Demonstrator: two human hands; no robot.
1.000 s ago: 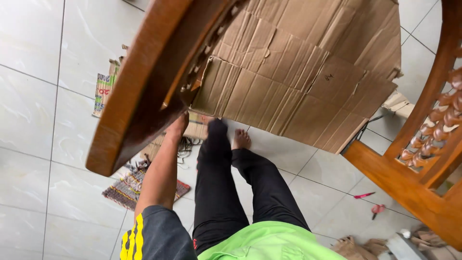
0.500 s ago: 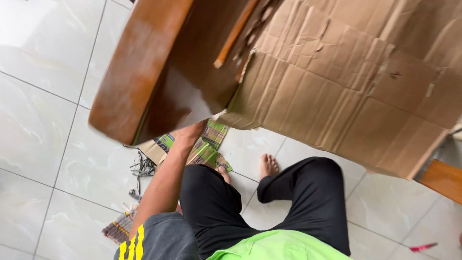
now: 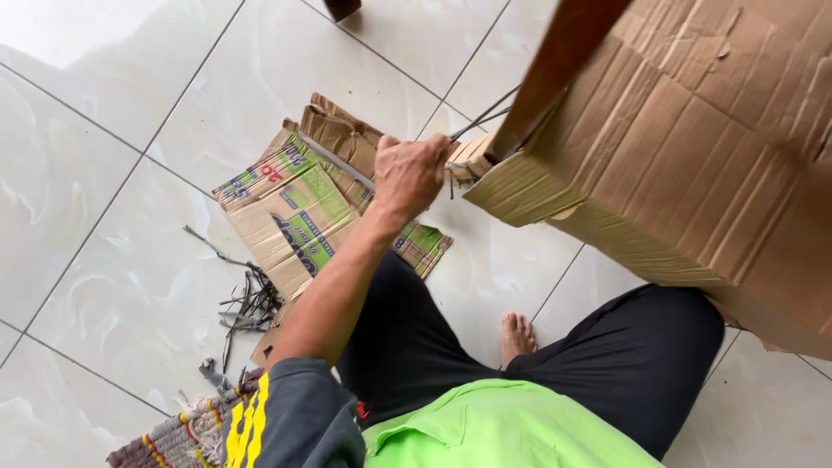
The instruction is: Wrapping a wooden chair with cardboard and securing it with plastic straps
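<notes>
- Cardboard-covered wooden chair (image 3: 693,147) fills the upper right, tilted, long axis running from upper centre down to lower right; its dark wood edge (image 3: 555,69) slants toward the frame top.
- Flattened printed cartons (image 3: 295,208) lie on the tile floor (image 3: 104,173), centre-left.
- Left arm stretched up-frame; left hand (image 3: 409,173) fist-closed at the chair's near cardboard corner.
- Right hand out of view.

Flattened printed cardboard boxes (image 3: 295,204), green and brown, lay on the glossy white tiled floor (image 3: 104,130); a scatter of thin dark strips (image 3: 245,303) sat just beside their lower edge; a striped woven rug (image 3: 173,438) showed at the bottom left corner; a dark wooden furniture leg (image 3: 342,8) touched the floor at the top edge.
</notes>
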